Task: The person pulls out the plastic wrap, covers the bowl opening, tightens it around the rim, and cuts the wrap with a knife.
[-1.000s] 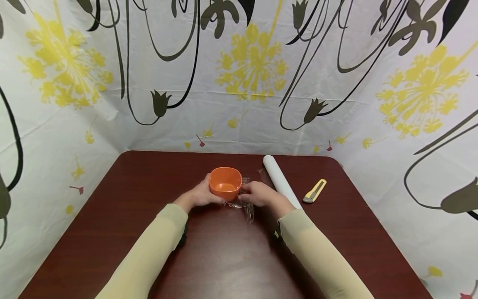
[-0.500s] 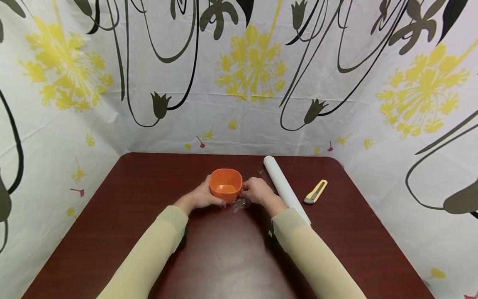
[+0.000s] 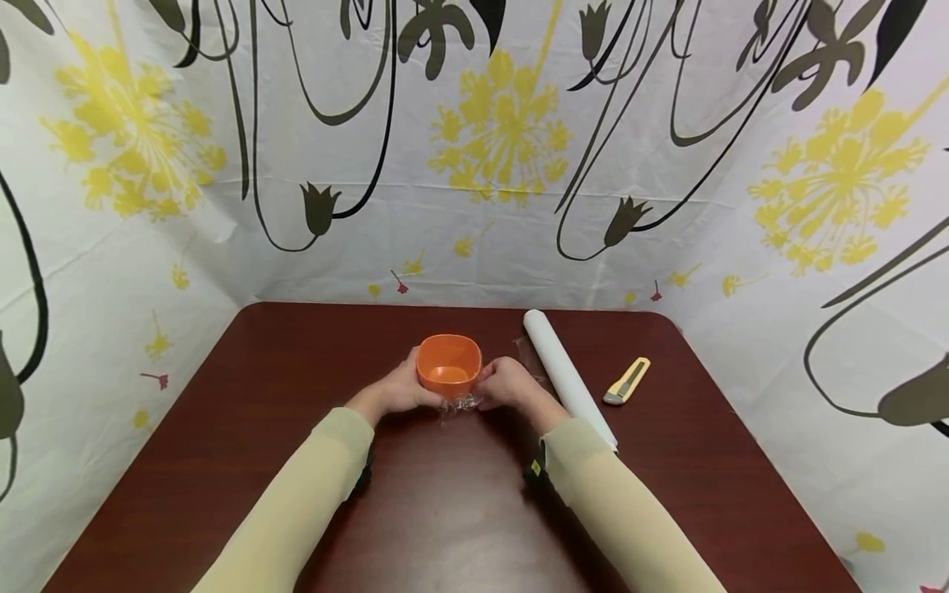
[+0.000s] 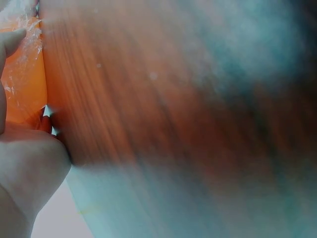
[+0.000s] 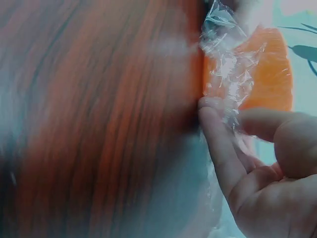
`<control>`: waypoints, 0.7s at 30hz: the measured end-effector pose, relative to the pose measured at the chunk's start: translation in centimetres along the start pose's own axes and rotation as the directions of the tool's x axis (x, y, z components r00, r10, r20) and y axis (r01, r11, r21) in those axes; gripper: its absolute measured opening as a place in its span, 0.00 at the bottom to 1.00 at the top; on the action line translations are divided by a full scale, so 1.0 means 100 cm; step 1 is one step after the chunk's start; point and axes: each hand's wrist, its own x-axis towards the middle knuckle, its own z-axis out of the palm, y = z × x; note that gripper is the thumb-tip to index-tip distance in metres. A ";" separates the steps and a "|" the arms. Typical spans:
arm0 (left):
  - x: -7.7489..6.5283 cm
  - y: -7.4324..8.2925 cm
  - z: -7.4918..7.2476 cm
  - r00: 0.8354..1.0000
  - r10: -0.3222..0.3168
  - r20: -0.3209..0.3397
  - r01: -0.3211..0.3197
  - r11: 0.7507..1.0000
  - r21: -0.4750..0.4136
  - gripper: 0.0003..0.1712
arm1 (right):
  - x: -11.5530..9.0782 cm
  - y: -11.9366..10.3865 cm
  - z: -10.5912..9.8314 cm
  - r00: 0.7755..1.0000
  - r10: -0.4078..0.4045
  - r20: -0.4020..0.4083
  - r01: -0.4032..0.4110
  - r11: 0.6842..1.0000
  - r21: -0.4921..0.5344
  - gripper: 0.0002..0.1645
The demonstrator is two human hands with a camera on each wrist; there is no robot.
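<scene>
An orange bowl (image 3: 448, 366) stands near the middle of the table, its inside visible from above. My left hand (image 3: 403, 385) grips it from the left; in the left wrist view the thumb (image 4: 12, 42) lies along its film-covered side. Crumpled clear plastic wrap (image 3: 461, 403) bunches at the bowl's near side. On the right, my right hand (image 3: 511, 384) pinches the wrap beside the bowl. Seen from the right wrist, the wrinkled film (image 5: 230, 69) clings to the orange wall between thumb and fingers (image 5: 220, 144). The bowl's far side is hidden.
A white roll of wrap (image 3: 567, 375) lies slanted just right of the right hand, with some clear film along its left side. Beyond it is a yellow utility knife (image 3: 627, 381). The dark red table (image 3: 311, 346) ends at a patterned cloth backdrop (image 3: 334, 280).
The right hand has shifted slightly along the bowl's right side. The loose wrap that hung to the right is now gathered at the bowl's near side. The left hand keeps its hold.
</scene>
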 end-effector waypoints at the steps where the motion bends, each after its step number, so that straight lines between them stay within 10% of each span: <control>1: 0.000 0.000 0.000 1.000 -0.004 0.003 0.004 1.000 -0.003 0.69 | -0.002 0.000 -0.001 1.000 0.001 0.025 -0.001 1.000 0.019 0.04; 9: -0.001 0.001 0.000 1.000 -0.001 0.003 0.001 1.000 -0.013 0.70 | -0.013 -0.001 -0.005 0.995 -0.094 0.045 0.101 0.974 -0.202 0.21; 21: 0.000 0.001 0.003 1.000 0.015 -0.009 -0.015 0.999 -0.033 0.69 | 0.004 0.010 -0.001 0.972 -0.229 -0.054 0.169 0.838 -0.519 0.03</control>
